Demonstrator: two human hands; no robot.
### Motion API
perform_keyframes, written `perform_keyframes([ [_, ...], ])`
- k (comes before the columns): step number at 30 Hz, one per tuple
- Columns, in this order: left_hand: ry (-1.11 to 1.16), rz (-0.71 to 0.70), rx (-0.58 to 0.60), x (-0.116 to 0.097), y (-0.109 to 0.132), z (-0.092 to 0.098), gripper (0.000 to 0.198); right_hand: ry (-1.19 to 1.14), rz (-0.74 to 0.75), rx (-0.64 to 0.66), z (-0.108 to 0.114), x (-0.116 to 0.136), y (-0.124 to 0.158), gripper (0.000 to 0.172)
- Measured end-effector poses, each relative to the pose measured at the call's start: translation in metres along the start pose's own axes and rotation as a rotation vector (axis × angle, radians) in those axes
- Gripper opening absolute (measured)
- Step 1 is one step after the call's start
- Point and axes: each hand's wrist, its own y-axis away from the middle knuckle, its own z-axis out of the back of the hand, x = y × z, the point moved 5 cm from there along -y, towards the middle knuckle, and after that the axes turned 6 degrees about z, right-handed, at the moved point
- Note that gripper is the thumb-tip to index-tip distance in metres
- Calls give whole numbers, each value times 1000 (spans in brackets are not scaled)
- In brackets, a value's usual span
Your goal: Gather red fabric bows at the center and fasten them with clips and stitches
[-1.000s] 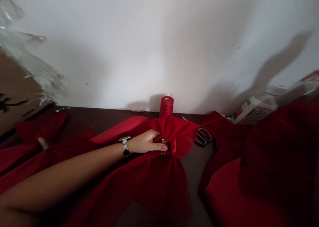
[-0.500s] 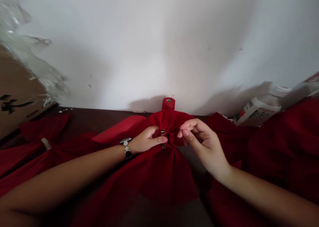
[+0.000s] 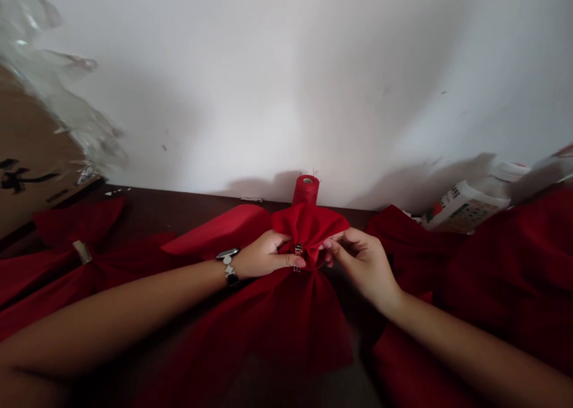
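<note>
A gathered red fabric bow [image 3: 308, 324] lies before me, pinched in around its middle. My left hand [image 3: 268, 255] grips it there, with the thumb pressing a small metal clip [image 3: 298, 249] against the cloth. At the bow's right side, my right hand [image 3: 360, 258] is closed in a pinch close to the folds. What it pinches looks like a thin needle, mostly hidden now by the fingertips and cloth. Just behind the bow stands a red spool [image 3: 306, 191] with several thin pins or needles sticking up from its top.
Another red bow [image 3: 54, 264] with a pale band lies at the left, near a cardboard box [image 3: 31, 145] and clear plastic wrap [image 3: 76, 103]. A white-capped bottle [image 3: 472, 199] leans at the right beside heaped red fabric [image 3: 514, 264]. The white wall [image 3: 250, 85] rises behind the dark table.
My right hand has come in against the bow's right folds; the thin thing at its fingertips no longer shows clearly. My left hand keeps its hold. The view has shifted slightly.
</note>
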Motion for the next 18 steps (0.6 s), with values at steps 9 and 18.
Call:
perform_keyframes([
  [9, -109, -141, -10, -9, 1, -4, 29, 347, 328, 72, -4, 9, 3, 16],
  [18, -131, -75, -30, -5, 1, -3, 26, 244, 227, -46, -2, -2, 2, 12],
])
